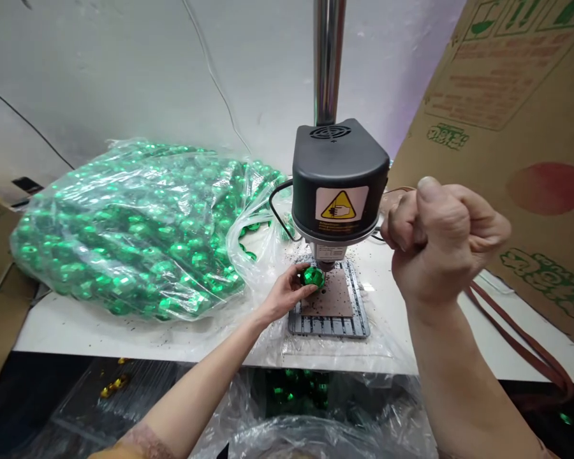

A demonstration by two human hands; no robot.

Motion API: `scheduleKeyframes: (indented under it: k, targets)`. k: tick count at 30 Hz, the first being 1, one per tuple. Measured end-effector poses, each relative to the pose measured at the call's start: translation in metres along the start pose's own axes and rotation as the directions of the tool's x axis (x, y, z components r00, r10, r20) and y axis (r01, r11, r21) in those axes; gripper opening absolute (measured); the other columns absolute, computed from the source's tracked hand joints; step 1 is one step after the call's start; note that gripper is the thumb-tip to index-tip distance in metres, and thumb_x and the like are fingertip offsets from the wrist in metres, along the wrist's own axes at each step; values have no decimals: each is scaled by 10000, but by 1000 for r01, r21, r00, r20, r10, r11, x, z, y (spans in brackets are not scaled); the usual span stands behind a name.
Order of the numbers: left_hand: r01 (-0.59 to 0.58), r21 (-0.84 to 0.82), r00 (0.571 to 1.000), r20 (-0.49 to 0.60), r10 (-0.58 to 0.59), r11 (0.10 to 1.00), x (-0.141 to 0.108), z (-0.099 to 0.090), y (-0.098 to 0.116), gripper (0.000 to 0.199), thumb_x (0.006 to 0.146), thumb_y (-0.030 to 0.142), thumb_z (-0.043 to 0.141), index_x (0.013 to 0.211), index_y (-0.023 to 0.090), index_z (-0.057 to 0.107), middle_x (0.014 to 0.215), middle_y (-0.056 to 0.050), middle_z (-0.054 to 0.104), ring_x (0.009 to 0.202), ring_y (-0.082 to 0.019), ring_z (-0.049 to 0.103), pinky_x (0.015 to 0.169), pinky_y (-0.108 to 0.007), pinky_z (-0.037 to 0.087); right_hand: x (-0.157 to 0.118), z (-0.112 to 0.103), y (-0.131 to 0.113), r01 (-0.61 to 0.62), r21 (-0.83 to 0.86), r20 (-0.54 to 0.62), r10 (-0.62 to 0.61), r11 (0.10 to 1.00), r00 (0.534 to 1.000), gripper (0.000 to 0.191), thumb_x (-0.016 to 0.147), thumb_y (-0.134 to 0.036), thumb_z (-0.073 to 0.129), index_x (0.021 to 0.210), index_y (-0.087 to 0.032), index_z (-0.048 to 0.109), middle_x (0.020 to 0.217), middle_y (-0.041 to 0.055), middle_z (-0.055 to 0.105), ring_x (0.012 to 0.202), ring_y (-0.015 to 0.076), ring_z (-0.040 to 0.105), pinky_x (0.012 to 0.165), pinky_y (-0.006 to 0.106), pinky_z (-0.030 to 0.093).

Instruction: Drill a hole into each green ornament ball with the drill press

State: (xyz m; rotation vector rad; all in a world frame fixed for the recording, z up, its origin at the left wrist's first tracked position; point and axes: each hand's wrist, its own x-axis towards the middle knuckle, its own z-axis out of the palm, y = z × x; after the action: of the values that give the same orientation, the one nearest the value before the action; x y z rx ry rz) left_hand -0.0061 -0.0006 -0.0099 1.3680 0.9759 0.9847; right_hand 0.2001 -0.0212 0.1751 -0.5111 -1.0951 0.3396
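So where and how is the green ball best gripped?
Take the green ball by its left side, coming from the left, probably with thumb and fingers opposed, as the left hand does: its rounded body is reachable there, while the machine head crowds it from above.

Illumination: bright, source outside your view | Glare: you see highlights on the clear bag (138, 236), green ball (314, 276) and white tabletop (387, 280) | Shadow: deep beneath the tabletop | Cast: violet, on your wall (406, 70) | Optics: wide-angle stretching toward edges
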Motion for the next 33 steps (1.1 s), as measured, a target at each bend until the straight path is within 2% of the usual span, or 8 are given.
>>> scheduleKeyframes:
  k: [6,12,14,17,20,23,33]
  targets:
    - [22,30,999,34,-23,999,3,3,-1,762,733,535,936,1354,193,657,1197,-87,745,1043,-246,705,943,-371,561,0,1,0,8,5,2,-8,1000,1000,522,934,-288,668,503,-206,385,433,-67,351,399,68,338,465,322,314]
    - [3,174,1000,-28,2,985,0,11,4,718,696,454,955,1309,192,688,1069,-58,742,805,-173,643,747,-313,533,-1,1,1,22,11,-7,-22,1000,1000,521,933,-268,671,498,-212,389,434,-68,341,398,69,327,462,329,294]
    - [-33,261,997,-59,51,965,-3,15,4,654,681,411,961,1253,207,718,1056,-50,730,852,-197,654,787,-335,550,-1,1,1,25,7,-6,-25,1000,1000,521,932,-272,673,500,-215,387,434,-69,335,394,69,330,454,327,289]
    - [-105,360,981,-113,155,927,-8,21,0,584,664,370,973,1181,227,743,1146,-67,704,1086,-271,664,971,-407,550,0,1,1,29,-7,-3,-29,1000,1000,521,940,-279,670,510,-216,383,437,-70,325,391,67,332,447,320,290]
    - [-161,319,977,-82,197,934,-9,25,-7,585,718,378,948,1234,238,712,1248,-80,693,1218,-297,642,1084,-448,513,0,1,2,32,-6,-2,-32,999,999,523,941,-293,677,518,-221,377,435,-70,324,390,76,331,451,328,292]
    - [-189,274,977,-39,208,943,-8,27,-12,592,751,399,932,1264,235,687,1287,-90,683,1249,-301,639,1113,-457,507,0,0,2,41,-14,4,-41,999,999,528,941,-314,680,525,-229,366,436,-72,329,391,88,327,455,339,290]
    - [-161,233,984,-36,174,959,-5,30,-19,608,769,436,924,1279,236,658,1296,-99,681,1254,-311,643,1131,-478,498,-4,-3,2,76,-33,10,-76,997,997,536,941,-266,665,501,-203,366,443,-68,311,401,57,335,448,299,302]
